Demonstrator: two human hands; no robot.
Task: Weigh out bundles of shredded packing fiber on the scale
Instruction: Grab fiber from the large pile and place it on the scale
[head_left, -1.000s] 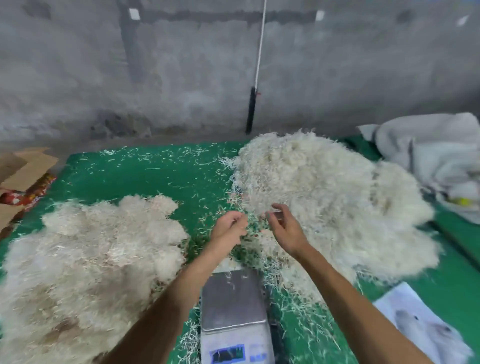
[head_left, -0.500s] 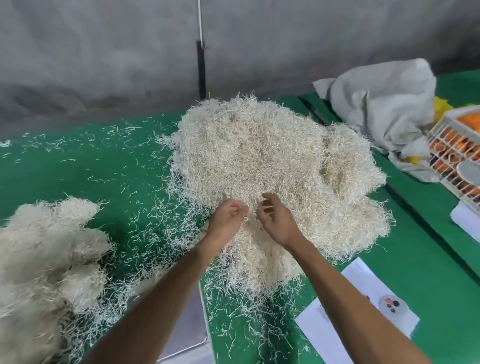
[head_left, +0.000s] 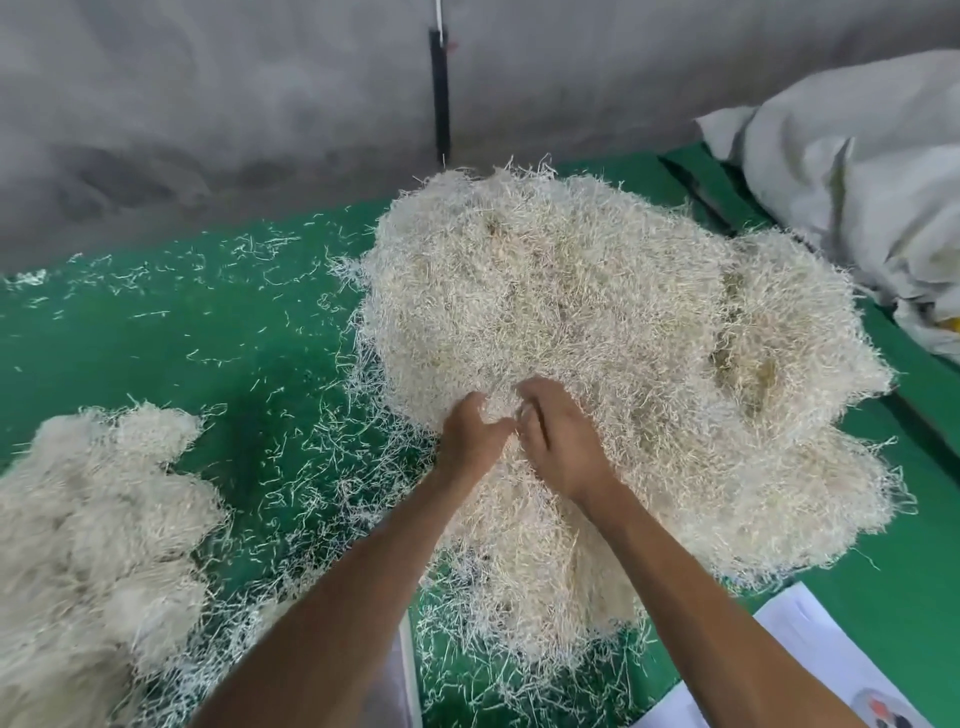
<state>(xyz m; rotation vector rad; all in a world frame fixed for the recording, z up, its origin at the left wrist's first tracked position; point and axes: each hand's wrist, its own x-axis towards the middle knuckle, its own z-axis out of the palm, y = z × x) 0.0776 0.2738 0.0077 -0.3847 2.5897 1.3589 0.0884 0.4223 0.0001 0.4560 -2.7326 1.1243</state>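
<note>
A big heap of pale shredded packing fiber (head_left: 597, 312) lies on the green table surface (head_left: 156, 338). Both my hands sit side by side at the heap's near edge. My left hand (head_left: 470, 436) has its fingers curled down into the strands. My right hand (head_left: 561, 441) curls its fingers round a tuft just beside it, the fingertips buried in fiber. Only a thin grey edge of the scale (head_left: 408, 670) shows at the bottom, the rest hidden under my left forearm.
A second fiber pile (head_left: 78, 545) fills the lower left. Loose strands litter the green surface between the piles. A grey sack (head_left: 857, 182) lies at the far right, white paper (head_left: 810, 665) at the bottom right. A black pole (head_left: 440, 88) stands against the concrete wall.
The view has swung right and closer to the big heap, so the scale has slid almost out of sight. Both hands have pushed forward and sunk deeper into the fiber.
</note>
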